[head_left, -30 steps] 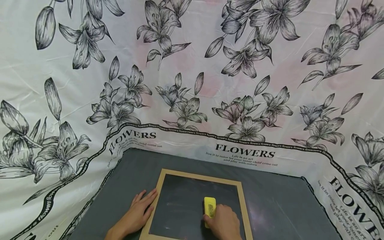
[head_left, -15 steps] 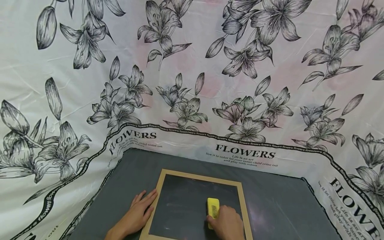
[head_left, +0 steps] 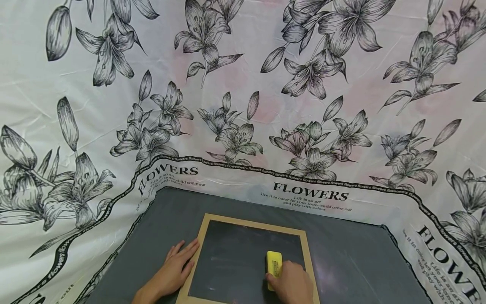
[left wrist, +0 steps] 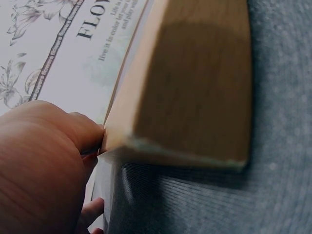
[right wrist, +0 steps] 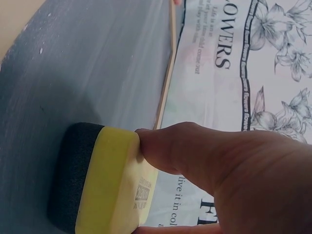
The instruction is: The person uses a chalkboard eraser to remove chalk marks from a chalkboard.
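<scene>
A small blackboard (head_left: 231, 261) in a light wooden frame lies on the grey table top. My right hand (head_left: 294, 282) grips a yellow board eraser (head_left: 274, 262) by its near part, over the right half of the board. In the right wrist view the thumb presses on the yellow back of the eraser (right wrist: 109, 180), and its dark felt side faces the board. My left hand (head_left: 172, 268) rests at the left side of the frame, fingers extended and fingertips on the wood. The left wrist view shows the thumb right at the wooden frame (left wrist: 195, 92).
The grey table top (head_left: 353, 253) extends around the board on the left, back and right. A white cloth (head_left: 243, 126) with black lily prints and "FLOWERS" lettering hangs behind and borders the table. Faint pale smears and specks mark the board's dark surface.
My right hand has slid the eraser a short way to the right across the board. The left hand and the board have stayed in place.
</scene>
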Demonstrator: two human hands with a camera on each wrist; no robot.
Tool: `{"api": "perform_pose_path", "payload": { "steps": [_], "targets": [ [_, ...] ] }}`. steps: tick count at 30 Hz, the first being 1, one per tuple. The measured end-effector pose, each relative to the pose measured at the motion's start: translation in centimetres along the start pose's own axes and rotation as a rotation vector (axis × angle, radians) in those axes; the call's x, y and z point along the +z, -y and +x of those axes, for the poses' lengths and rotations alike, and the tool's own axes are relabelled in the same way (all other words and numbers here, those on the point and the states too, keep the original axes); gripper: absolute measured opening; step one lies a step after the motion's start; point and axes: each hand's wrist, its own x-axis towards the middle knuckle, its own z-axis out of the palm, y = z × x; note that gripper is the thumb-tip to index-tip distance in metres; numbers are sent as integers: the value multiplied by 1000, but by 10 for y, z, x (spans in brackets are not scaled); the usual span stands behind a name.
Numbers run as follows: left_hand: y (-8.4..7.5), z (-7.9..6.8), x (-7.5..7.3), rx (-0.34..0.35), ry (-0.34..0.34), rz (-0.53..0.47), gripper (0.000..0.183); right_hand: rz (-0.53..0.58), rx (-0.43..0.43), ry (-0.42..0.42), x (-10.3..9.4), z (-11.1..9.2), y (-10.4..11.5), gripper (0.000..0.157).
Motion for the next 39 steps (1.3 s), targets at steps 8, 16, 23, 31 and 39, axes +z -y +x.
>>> {"api": "perform_pose_path", "payload": {
  "steps": [8,16,23,31,39],
  "targets": [
    [7,0,5,10,-29,-1,55,-4,-18,11,-2,2,-7,53],
    [5,0,2,30,-28,2,54,-12,-1,29,-4,5,-11,53],
    [2,1,-1,-24,18,-11,57,7,40,47,-7,6,-14,55],
    [1,1,-2,-4,28,-1,56,13,32,33,-9,5,-20,55],
    [-4,0,-7,-57,90,4,56,17,48,40,-10,5,-24,54]
  ]
}}
